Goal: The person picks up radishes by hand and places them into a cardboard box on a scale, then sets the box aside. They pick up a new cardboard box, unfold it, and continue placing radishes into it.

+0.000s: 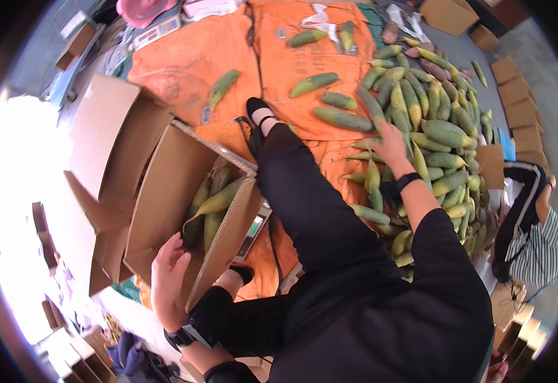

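My right hand [390, 148] reaches into the near edge of a big heap of green radishes [445, 133]. Its fingers are closed around a green radish, though which one is partly hidden by the hand. One long radish [371, 105] lies right at its thumb. At the lower left, my left hand [169, 271] is at the near side of an open cardboard box [157, 191], fingers apart and holding nothing. Inside that box lie several green radishes [218, 201], some hidden by its wall. The box rests on a scale [253, 233], mostly covered.
Orange sacks [196, 54] cover the floor, with loose radishes [224, 88] scattered on them. Another open carton [110, 140] stands left of the box. My outstretched leg [317, 198] lies between box and heap. At the right sits another person in a striped top [540, 252], near stacked cartons [518, 102].
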Tool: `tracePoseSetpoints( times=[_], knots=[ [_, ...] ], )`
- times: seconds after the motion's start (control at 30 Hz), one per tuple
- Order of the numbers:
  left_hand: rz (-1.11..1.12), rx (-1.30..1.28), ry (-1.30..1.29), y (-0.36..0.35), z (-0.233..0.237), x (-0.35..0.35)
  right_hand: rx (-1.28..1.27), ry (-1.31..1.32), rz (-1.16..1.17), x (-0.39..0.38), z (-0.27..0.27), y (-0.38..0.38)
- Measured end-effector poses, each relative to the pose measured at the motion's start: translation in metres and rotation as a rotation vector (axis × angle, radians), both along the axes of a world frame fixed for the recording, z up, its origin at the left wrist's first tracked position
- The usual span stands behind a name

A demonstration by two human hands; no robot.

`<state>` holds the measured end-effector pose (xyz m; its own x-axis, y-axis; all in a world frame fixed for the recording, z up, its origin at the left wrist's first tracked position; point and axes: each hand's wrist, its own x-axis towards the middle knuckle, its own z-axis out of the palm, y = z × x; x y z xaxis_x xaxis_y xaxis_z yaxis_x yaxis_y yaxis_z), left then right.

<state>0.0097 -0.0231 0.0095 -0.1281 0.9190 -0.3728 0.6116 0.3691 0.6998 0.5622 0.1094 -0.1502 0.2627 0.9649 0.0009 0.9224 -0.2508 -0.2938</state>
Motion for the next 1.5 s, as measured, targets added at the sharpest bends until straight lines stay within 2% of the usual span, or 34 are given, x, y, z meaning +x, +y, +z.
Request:
tracePoseSetpoints(
  times=[0.07,0.1,0.17,0.23,0.33,0.43,0.47,0.57,0.67,0.8,0.87,0.9,0.97,1.0,1.13,1.2,1.27,1.33,1.37,1.43,1.47,1.5],
  knots=[
    [-0.013,0.014,-0.003,0.002,-0.001,0.002,-0.181,-0.058,-0.061,0.032,-0.032,-0.02],
    [0.041,0.013,0.016,0.003,-0.002,0.002,-0.321,-0.009,-0.052,0.047,-0.04,-0.035],
    [-0.004,0.064,-0.025,0.004,-0.002,0.001,-0.388,-0.107,-0.175,0.051,-0.054,-0.056],
    [0.007,0.064,0.028,0.008,0.006,0.004,-0.594,-0.22,-0.184,0.027,-0.024,-0.051],
    [-0.02,0.078,0.062,0.012,0.012,0.009,-0.54,-0.262,-0.136,0.027,-0.033,-0.055],
    [0.006,0.147,0.055,0.014,0.014,0.007,-0.324,-0.113,-0.074,0.043,-0.035,-0.062],
    [0.018,0.192,0.042,0.014,0.014,0.007,-0.326,-0.118,-0.052,0.044,-0.031,-0.058],
    [0.054,0.275,0.028,0.018,0.019,0.012,0.017,0.011,0.075,0.053,-0.011,-0.043],
    [0.053,0.357,0.033,0.018,0.025,0.014,0.24,0.165,0.18,0.031,0.044,-0.007],
    [0.08,0.453,-0.012,0.015,0.03,0.016,0.454,0.522,0.296,-0.064,0.173,0.021],
    [0.082,0.495,-0.006,0.014,0.032,0.014,0.498,0.858,0.302,-0.11,0.224,0.021],
    [0.085,0.506,0.004,0.013,0.035,0.014,0.505,0.857,0.309,-0.125,0.237,0.025],
    [0.088,0.521,0.011,0.012,0.039,0.014,0.641,1.126,0.529,-0.151,0.255,0.031],
    [0.085,0.545,0.012,0.012,0.041,0.014,0.644,1.124,0.533,-0.167,0.259,0.033],
    [0.072,0.635,-0.021,0.011,0.04,0.01,0.376,1.482,0.721,-0.243,0.262,0.023],
    [0.041,0.66,-0.031,0.01,0.04,0.008,0.125,1.61,0.658,-0.272,0.249,0.013],
    [0.006,0.68,-0.048,0.01,0.038,0.009,-0.047,1.701,0.694,-0.303,0.232,0.004],
    [-0.025,0.579,-0.298,0.01,0.033,0.012,-0.19,1.71,0.73,-0.323,0.22,-0.006],
    [0.007,0.415,-0.381,0.008,0.04,0.014,-0.191,1.71,0.723,-0.33,0.214,-0.008],
    [-0.086,0.347,-0.337,0.008,0.038,0.011,-0.391,1.76,0.723,-0.34,0.204,-0.009],
    [-0.177,0.285,-0.291,0.009,0.037,0.009,-0.389,1.76,0.715,-0.34,0.203,-0.007],
    [-0.146,0.236,-0.309,0.008,0.037,0.009,-0.359,1.649,0.745,-0.34,0.202,-0.004]
  ],
)
